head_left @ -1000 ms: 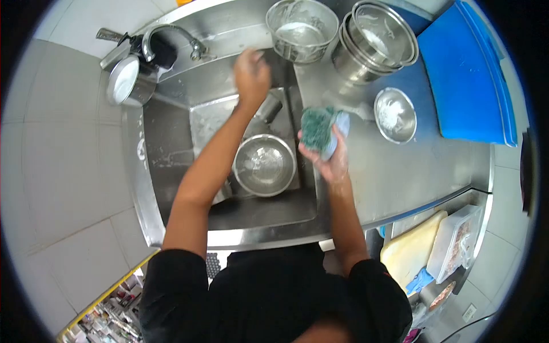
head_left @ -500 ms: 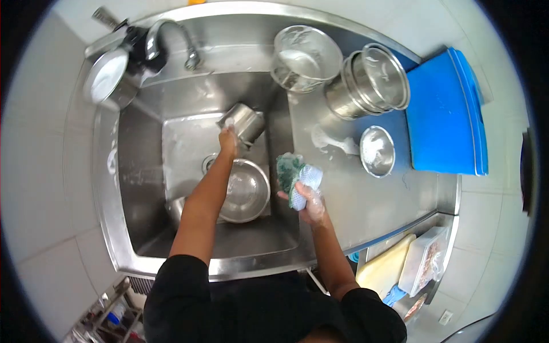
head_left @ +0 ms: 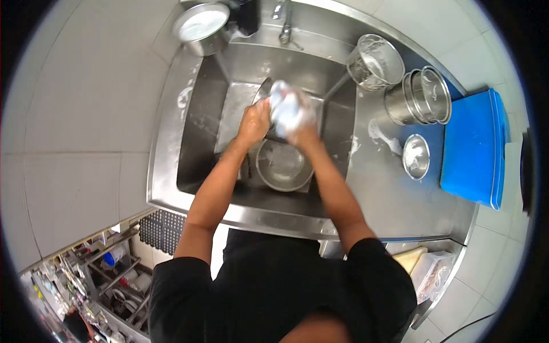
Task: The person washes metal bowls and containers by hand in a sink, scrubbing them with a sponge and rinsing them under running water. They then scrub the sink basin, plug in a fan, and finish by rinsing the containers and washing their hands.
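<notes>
Over the sink basin [head_left: 200, 137], my left hand [head_left: 253, 121] grips a steel pot [head_left: 263, 90], which is mostly hidden behind the hands. My right hand [head_left: 303, 123], blurred by motion, is closed on a soapy scrubbing sponge [head_left: 286, 111] pressed at the pot. The sponge looks whitish and smeared now; its green side showed earlier. Just below both hands, a round steel bowl [head_left: 280, 167] lies on the basin floor.
On the right drainboard [head_left: 383, 194] stand a sudsy steel pot [head_left: 374, 63], stacked steel pots [head_left: 420, 97], a small foamy bowl [head_left: 416, 157] and a blue bin [head_left: 472, 151]. A pot of suds [head_left: 203, 28] sits at the back left, near the faucet [head_left: 285, 31].
My right hand has brought the sponge from over the basin's right edge left to the pot in my left hand. The camera view has shifted, moving the sink right in the picture.
</notes>
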A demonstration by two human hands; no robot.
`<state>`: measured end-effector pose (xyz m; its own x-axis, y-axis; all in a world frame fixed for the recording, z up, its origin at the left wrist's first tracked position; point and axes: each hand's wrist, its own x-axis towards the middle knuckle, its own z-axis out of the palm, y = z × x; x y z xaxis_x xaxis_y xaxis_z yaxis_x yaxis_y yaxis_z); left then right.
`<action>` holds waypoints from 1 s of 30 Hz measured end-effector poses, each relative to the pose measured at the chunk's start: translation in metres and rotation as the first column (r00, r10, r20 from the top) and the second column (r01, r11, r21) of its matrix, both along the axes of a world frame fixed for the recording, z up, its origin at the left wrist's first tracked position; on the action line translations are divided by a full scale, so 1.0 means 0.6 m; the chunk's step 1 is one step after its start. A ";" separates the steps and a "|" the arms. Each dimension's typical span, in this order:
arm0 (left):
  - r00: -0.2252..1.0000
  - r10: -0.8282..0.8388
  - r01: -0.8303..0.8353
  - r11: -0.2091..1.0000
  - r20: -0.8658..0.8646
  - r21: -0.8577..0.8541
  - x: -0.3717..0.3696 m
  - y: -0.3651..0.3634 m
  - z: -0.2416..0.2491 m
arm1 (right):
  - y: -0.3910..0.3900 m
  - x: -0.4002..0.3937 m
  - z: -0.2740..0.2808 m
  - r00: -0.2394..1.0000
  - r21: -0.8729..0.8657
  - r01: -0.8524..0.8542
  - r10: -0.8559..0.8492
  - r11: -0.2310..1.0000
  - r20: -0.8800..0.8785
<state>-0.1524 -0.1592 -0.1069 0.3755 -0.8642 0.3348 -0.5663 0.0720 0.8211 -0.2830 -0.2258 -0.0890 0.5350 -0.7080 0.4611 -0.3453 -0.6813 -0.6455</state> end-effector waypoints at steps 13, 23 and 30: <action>0.989 0.125 -0.115 0.987 0.085 -0.116 0.098 0.057 0.001 | 0.138 0.102 0.008 0.974 -0.206 0.221 -0.228 0.953 -0.006; 0.929 0.132 -0.151 0.988 -0.345 -0.030 0.123 0.111 0.080 | -0.081 0.088 -0.042 0.924 0.924 -0.383 -0.007 0.010 0.383; -0.026 0.181 -0.465 0.868 -0.983 0.172 0.154 0.078 -0.037 | 0.079 0.083 -0.113 0.701 0.853 -0.520 -0.544 0.052 0.461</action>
